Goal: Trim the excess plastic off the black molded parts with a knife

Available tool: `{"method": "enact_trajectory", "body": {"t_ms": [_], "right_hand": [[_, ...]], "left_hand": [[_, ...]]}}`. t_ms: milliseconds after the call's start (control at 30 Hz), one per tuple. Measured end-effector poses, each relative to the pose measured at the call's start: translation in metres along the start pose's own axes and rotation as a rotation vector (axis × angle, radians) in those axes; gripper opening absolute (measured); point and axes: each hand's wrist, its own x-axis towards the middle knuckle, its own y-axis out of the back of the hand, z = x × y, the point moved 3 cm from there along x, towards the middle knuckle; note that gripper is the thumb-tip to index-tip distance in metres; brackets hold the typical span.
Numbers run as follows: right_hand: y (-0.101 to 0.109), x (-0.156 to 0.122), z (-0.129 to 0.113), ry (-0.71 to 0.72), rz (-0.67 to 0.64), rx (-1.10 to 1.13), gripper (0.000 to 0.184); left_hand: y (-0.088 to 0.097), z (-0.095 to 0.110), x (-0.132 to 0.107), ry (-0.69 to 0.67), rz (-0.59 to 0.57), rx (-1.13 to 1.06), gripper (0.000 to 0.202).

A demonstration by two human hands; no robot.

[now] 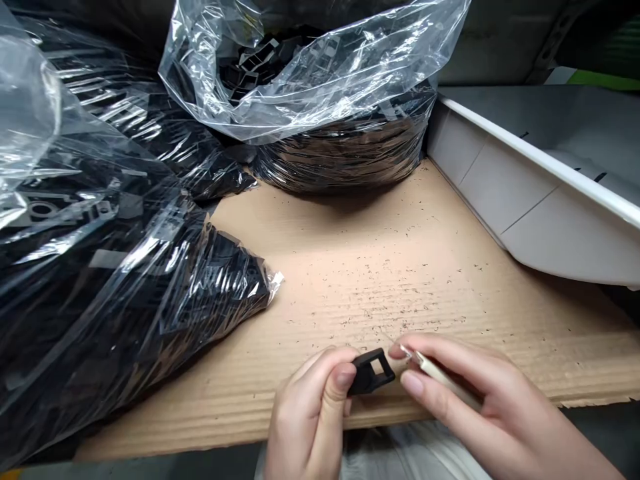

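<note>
Near the front edge of the cardboard, my left hand [315,407] pinches a small black plastic part [371,373] between thumb and fingers. A square opening shows at the part's right end. Just to its right, my right hand [470,393] is closed around a slim tool with a whitish handle [443,379] and a thin metal tip. The tip points up and left, close to the black part; whether they touch I cannot tell. My left fingers cover the part's other end.
Small dark shavings lie scattered over the cardboard sheet [320,233]. A clear bag of black parts [345,150] stands open at the back. Another filled bag [125,280] takes up the left side. A grey-white plastic tray [500,167] stands along the right.
</note>
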Motion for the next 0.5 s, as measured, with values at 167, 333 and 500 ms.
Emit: {"method": "enact_trajectory", "body": {"t_ms": [167, 333, 500], "right_hand": [[-0.010, -0.003, 0.000, -0.040, -0.019, 0.184, 0.011], [-0.018, 0.001, 0.001, -0.149, -0.134, 0.303, 0.011], [-0.015, 0.000, 0.003, -0.122, -0.101, 0.331, 0.011]], "left_hand": [[0.000, -0.001, 0.000, 0.043, -0.035, -0.013, 0.024], [-0.001, -0.001, -0.001, 0.042, -0.045, -0.014, 0.024], [-0.002, -0.002, -0.005, 0.098, -0.055, -0.077, 0.023]]}}
